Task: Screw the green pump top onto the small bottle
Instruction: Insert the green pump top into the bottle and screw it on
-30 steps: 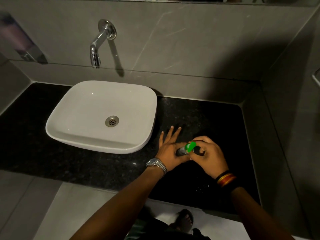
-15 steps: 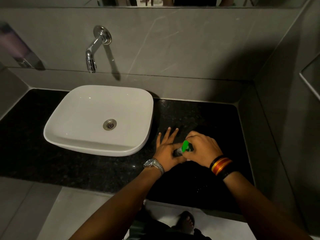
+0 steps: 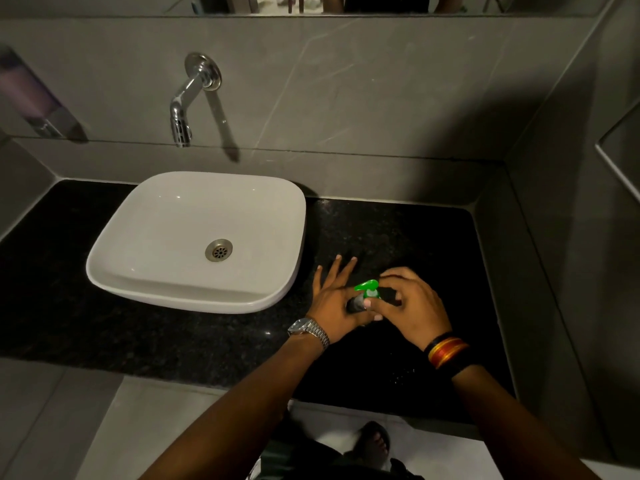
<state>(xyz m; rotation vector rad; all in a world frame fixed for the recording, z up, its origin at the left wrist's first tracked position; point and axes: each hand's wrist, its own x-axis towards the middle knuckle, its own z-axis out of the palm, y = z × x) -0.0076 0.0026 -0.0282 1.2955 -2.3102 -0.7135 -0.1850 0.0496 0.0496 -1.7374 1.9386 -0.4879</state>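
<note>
Black counter (image 3: 194, 344), left hand (image 3: 337, 303) gripping small bottle (image 3: 356, 304), right hand (image 3: 410, 306) fingers (image 3: 389, 274) pinching green pump top (image 3: 367, 287)

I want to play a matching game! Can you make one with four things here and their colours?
Things:
1. sink
2. pump top
3. counter
4. tap

Colours:
a. black
b. silver
c. white
d. green

Pairs: 1-c, 2-d, 3-a, 4-b
</note>
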